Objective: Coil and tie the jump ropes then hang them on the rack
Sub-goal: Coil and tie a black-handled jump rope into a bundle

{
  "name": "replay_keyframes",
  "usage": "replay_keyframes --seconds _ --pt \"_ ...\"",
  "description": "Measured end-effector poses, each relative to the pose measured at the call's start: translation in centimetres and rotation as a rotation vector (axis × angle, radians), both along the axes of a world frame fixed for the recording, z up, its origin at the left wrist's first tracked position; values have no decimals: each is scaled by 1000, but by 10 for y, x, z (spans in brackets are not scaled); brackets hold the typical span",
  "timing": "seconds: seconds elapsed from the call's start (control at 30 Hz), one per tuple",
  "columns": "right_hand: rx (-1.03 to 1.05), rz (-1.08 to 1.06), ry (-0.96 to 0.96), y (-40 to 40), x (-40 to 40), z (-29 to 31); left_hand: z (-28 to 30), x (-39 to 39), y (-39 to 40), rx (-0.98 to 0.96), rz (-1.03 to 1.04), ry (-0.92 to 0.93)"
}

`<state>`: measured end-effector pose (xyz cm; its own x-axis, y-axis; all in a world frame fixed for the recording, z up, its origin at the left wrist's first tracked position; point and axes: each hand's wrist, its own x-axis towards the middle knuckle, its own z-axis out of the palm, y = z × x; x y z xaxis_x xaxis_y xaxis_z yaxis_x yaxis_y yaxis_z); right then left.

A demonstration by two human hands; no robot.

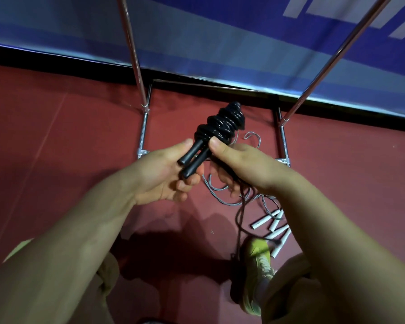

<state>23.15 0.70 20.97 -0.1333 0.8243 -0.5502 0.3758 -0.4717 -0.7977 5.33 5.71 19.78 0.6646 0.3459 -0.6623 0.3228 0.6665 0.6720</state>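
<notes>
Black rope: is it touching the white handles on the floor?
Apart. The head view shows the black rope held up in both hands, while the white handles lie on the floor below.

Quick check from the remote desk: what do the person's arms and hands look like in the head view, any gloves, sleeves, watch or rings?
Both forearms are bare as far as the frame shows, no sleeves in view. The left hand and right hand wear no gloves. No watch, bracelet or ring shows on the visible wrists and fingers. No markings or tape visible; lighting is dim.
</notes>
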Motion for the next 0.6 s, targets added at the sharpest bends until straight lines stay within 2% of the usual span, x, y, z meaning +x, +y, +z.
replay_keyframes --seconds 0.1,0.17,0.27,0.43,0.6 --pt "-33 37 -207 0 -1 -3 -3 4 -3 150 38 99" --pt "0 -20 -237 0 -1 -6 -5 7 -4 221 85 156" --pt "23 -112 -165 3 -3 -11 -9 9 -3 357 147 231" --pt "-51 -149 53 1 -7 -9 -20 6 0 615 121 349" --pt "-125 -185 116 2 -9 -7 -22 4 0 703 92 379"
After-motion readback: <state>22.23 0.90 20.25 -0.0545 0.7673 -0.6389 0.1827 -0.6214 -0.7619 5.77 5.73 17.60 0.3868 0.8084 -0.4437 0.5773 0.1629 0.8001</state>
